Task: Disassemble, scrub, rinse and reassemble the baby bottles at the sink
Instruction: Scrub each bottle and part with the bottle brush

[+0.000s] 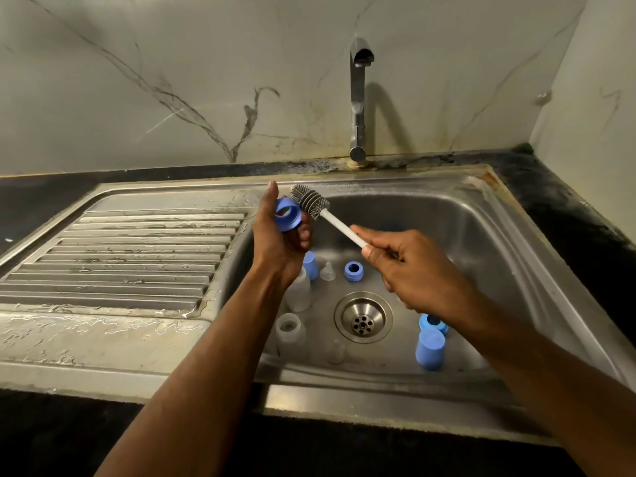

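Step in hand: scrubbing. You are working on one blue collar ring, with the bottles already taken apart.
Left hand: your fingers are curled round the ring and hold it above the left edge of the sink, its opening tilted toward you and the thumb raised.
Right hand: your fingers pinch the white handle of the bottle brush near its lower end.
Brush position: the grey bristle head lies against the ring's upper right rim, not inside the opening.
Parts in the basin: two clear bottle bodies at the left, a clear teat and a second blue ring behind the drain, another blue cap behind the left hand, and a blue cap with one more blue piece at the right.
Tap: no water runs from it.
Drainboard: wet, carrying no parts.
Next move: turn the ring so the bristles enter its threaded inside, and keep the grip firm, since wet plastic is likely to slip.
Remaining: judged from the loose parts, rinsing and reassembly are not yet done.
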